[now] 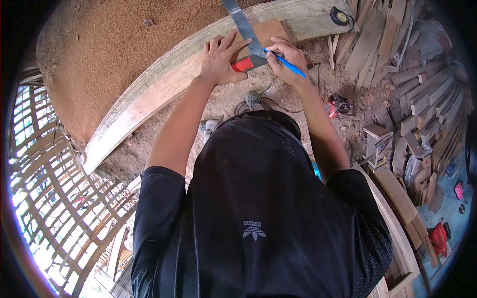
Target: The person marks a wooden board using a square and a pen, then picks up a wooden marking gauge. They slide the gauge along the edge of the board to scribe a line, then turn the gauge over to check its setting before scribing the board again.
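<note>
My left hand (217, 62) holds a try square (242, 64) against the edge of a short reddish-brown board (271, 32). Its thumb is at the red and black handle, and the other fingers spread over the wood towards the steel blade. The blade lies across the board and sticks out past its far side. Pinched in my right hand (288, 62) is a blue pen (291, 68), its tip beside the blade near the handle. The board rests on a long pale beam (149, 82).
A tape measure (340, 16) sits at the beam's right end. Behind the beam rises a sawdust heap (104, 64). A red power tool (339, 107) lies on the ground. Stacked wood offcuts (422, 104) fill the right side; a slatted lattice (54, 184) stands at left.
</note>
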`<state>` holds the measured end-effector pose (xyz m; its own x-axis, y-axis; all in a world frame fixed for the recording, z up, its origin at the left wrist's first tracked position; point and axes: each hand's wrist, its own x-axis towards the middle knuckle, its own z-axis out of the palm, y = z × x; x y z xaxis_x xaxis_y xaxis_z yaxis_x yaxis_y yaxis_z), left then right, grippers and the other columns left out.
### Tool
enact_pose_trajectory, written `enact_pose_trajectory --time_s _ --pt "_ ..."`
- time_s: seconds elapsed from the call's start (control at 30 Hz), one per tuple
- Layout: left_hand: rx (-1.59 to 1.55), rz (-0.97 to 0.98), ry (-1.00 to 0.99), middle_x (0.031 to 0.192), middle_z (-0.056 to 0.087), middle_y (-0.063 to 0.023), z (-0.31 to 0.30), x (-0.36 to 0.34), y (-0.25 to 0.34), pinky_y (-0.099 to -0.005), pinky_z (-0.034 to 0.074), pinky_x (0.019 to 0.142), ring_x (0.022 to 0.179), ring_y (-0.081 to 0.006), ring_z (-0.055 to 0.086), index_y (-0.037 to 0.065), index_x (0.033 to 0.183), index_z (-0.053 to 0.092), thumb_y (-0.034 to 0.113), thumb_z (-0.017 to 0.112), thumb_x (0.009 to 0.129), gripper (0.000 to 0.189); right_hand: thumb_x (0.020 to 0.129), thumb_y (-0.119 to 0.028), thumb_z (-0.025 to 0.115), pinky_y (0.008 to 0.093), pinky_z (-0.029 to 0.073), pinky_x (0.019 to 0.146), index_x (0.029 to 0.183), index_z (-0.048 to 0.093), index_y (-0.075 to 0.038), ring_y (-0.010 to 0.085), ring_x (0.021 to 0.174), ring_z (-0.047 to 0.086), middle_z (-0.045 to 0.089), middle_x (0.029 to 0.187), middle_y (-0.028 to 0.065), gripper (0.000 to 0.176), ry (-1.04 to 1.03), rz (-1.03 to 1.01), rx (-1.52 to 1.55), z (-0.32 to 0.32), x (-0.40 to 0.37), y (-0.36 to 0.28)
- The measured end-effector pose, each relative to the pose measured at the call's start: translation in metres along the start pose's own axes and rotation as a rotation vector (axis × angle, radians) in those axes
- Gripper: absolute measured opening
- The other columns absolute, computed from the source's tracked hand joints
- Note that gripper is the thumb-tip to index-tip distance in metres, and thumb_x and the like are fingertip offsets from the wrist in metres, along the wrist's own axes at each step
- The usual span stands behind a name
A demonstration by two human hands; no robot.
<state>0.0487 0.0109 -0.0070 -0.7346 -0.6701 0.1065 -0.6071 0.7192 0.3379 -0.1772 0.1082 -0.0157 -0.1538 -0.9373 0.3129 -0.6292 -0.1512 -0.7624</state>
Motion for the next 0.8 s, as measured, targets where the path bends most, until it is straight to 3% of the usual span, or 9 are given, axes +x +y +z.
enact_pose_trajectory --time_s 0.03,0.1,0.13,0.23,0.3,0.33,0.4,0.5,0.8 --pt "0.004 -0.002 -0.001 0.16 0.041 -0.0047 0.0 0.0 0.0 -0.0606 0.035 0.109 0.134 -0.045 0.044 0.044 0.147 0.053 0.043 0.086 0.049 0.103 0.085 -0.012 0.074 0.0388 0.059 0.086 0.099 0.073 -0.004 0.0354 0.102 0.074 0.069 0.127 0.0234 0.016 -0.001 0.0 -0.001 0.0 0.002 -0.002" --pt "0.0 -0.002 -0.001 0.16 0.041 -0.0048 0.0 0.0 0.0 -0.0605 0.035 0.109 0.135 -0.0449 0.044 0.044 0.147 0.053 0.042 0.087 0.049 0.103 0.082 -0.011 0.073 0.043 0.057 0.091 0.091 0.071 -0.002 0.0381 0.111 0.069 0.074 0.104 0.0224 0.013 0.054 -0.03 -0.04 0.003 0.005 -0.004" --pt "-0.002 -0.002 -0.002 0.16 0.042 -0.0049 0.0 0.0 0.0 -0.0605 0.035 0.109 0.135 -0.0448 0.044 0.044 0.146 0.053 0.042 0.087 0.049 0.103 0.082 -0.011 0.073 0.043 0.057 0.091 0.091 0.071 -0.002 0.0381 0.111 0.069 0.074 0.104 0.0224 0.013 0.052 -0.03 -0.041 0.003 0.006 -0.003" --pt "-0.022 0.007 0.005 0.16 0.042 -0.0052 0.0 0.0 -0.001 -0.0602 0.035 0.109 0.135 -0.0444 0.043 0.043 0.146 0.053 0.042 0.087 0.048 0.104 0.081 -0.012 0.074 0.042 0.058 0.087 0.093 0.072 -0.003 0.037 0.107 0.071 0.075 0.097 0.02 0.015 0.038 -0.058 -0.038 0.0 0.01 0.0" --pt "-0.015 -0.001 0.0 0.16 0.041 -0.0053 0.0 0.001 0.0 -0.0597 0.035 0.109 0.135 -0.0442 0.043 0.043 0.146 0.054 0.042 0.087 0.048 0.104 0.083 -0.014 0.074 0.0398 0.058 0.08 0.097 0.073 -0.004 0.0334 0.097 0.074 0.075 0.091 0.0171 0.017 -0.109 -0.08 -0.037 -0.013 0.012 -0.003" --pt "-0.009 -0.009 -0.006 0.16 0.041 -0.0054 0.0 0.001 0.0 -0.0593 0.035 0.109 0.135 -0.0441 0.043 0.043 0.146 0.054 0.042 0.087 0.048 0.103 0.083 -0.014 0.074 0.0398 0.058 0.08 0.097 0.073 -0.004 0.0334 0.097 0.074 0.075 0.091 0.0171 0.017 -0.11 -0.081 -0.037 -0.016 0.013 -0.009" --pt "-0.012 -0.009 -0.011 0.16 0.041 -0.0055 -0.001 0.001 0.0 -0.0592 0.035 0.109 0.135 -0.0441 0.043 0.043 0.146 0.053 0.042 0.087 0.048 0.104 0.086 -0.016 0.073 0.0381 0.058 0.075 0.1 0.072 -0.004 0.0309 0.085 0.075 0.075 0.09 0.0162 0.018 -0.192 0.251 0.094 -0.019 0.013 -0.019" --pt "-0.006 -0.012 -0.018 0.16 0.041 -0.0055 -0.001 0.0 0.001 -0.0592 0.035 0.109 0.136 -0.0442 0.042 0.043 0.147 0.053 0.042 0.087 0.049 0.104 0.088 -0.016 0.072 0.0371 0.058 0.072 0.101 0.072 -0.005 0.0306 0.08 0.075 0.075 0.088 0.0155 0.018 -0.111 0.107 -0.005 -0.015 0.012 -0.015" --pt "0.003 -0.026 -0.041 0.162 0.039 -0.0056 -0.001 0.001 0.001 -0.061 0.033 0.113 0.14 -0.0448 0.04 0.044 0.148 0.051 0.043 0.087 0.05 0.104 0.087 -0.017 0.072 0.0402 0.058 0.074 0.102 0.072 -0.005 0.0336 0.083 0.074 0.074 0.089 0.0165 0.019 -0.117 0.103 -0.028 -0.006 0.018 -0.015"
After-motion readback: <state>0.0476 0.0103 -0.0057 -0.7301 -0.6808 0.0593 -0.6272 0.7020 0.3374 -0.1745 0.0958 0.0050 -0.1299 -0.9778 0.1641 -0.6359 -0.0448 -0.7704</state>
